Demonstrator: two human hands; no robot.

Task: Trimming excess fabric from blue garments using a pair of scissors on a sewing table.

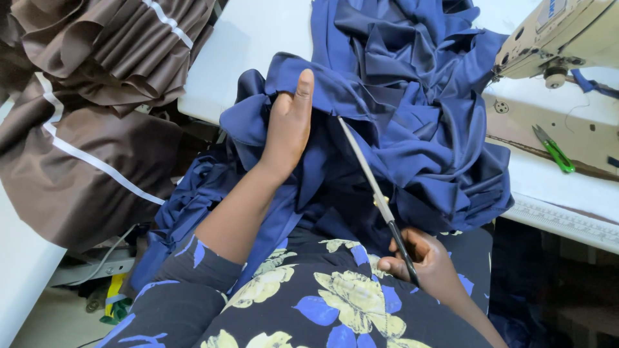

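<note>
Scissors [377, 193] in right hand [422, 258]; left hand [287, 125] grips navy fabric [412, 109].

I wore a dark navy garment printed with pale yellow and blue flowers; my forearms were bare.

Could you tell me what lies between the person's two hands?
In the head view, navy fabric and the scissors' blades span between left hand and right hand.

— Any packages, labels, signs or screens here?
— Just one: a small rectangular label [556, 11], pale with blue print, on the cream sewing machine [567, 35], far up and to the right of the right hand [422, 258].
— Nothing else?
— Nothing else.
</note>
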